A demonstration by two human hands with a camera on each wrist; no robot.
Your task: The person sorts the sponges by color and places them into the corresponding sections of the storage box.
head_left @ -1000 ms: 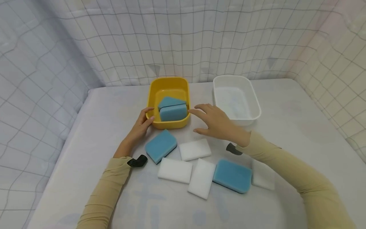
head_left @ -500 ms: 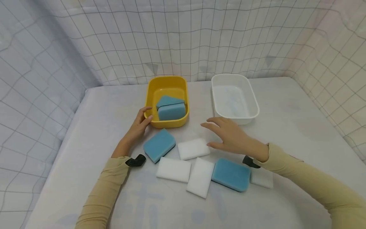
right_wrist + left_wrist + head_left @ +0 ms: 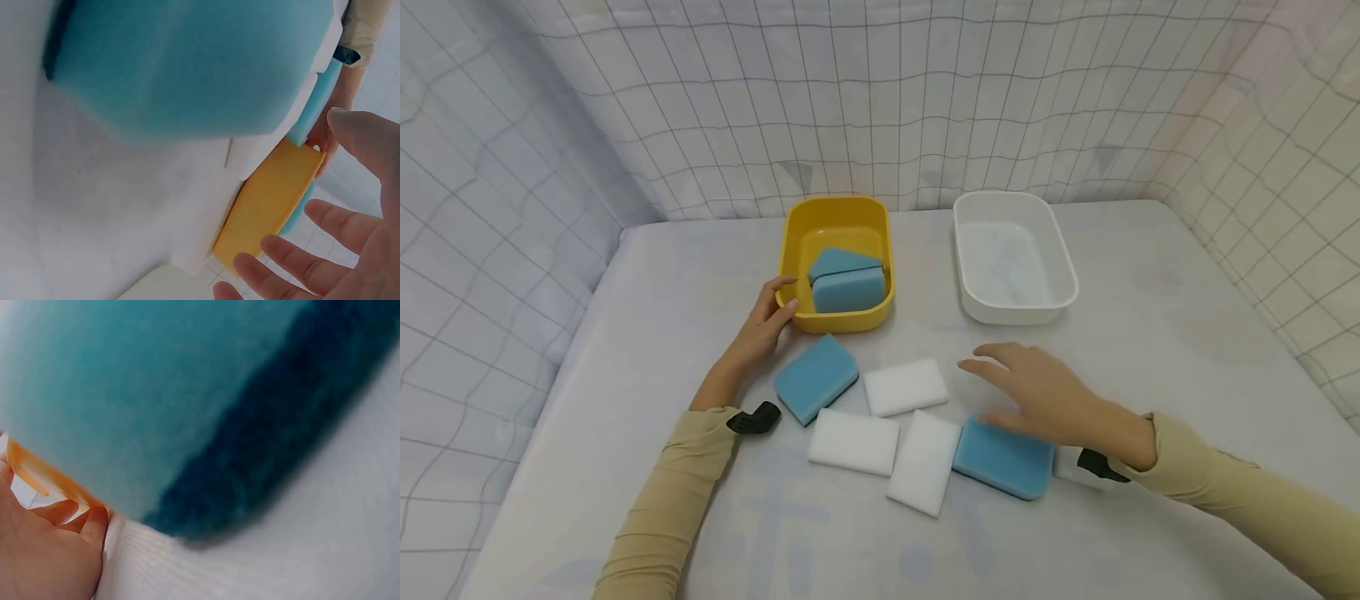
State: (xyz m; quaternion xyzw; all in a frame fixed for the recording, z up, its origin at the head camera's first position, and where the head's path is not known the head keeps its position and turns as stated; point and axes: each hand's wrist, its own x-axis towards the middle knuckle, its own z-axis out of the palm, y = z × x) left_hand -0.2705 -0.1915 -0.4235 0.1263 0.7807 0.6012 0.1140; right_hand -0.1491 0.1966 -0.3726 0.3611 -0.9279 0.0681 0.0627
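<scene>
My left hand [image 3: 762, 327] pinches the front left rim of the yellow tub [image 3: 850, 321], thumb outside and fingers over the edge. Two blue sponges [image 3: 848, 290] lean together inside that tub. Above the right-hand blue sponge [image 3: 1003, 462] my right hand [image 3: 1037, 392] hovers with spread fingers, holding nothing. In the right wrist view its fingers [image 3: 300, 262] are apart from everything. Another blue sponge [image 3: 816, 379] lies just in front of the yellow tub and fills much of the left wrist view.
White sponge blocks [image 3: 906, 387] lie loose in front of the tubs, one [image 3: 853, 442] nearer me and one [image 3: 925, 462] beside the blue sponge. Another white block [image 3: 1078, 467] is partly hidden by my right wrist. A white tub [image 3: 1015, 315] stands at the back right.
My right hand has moved from beside the yellow tub rightward and toward me, over the right-hand blue sponge. The left hand keeps its hold on the yellow tub.
</scene>
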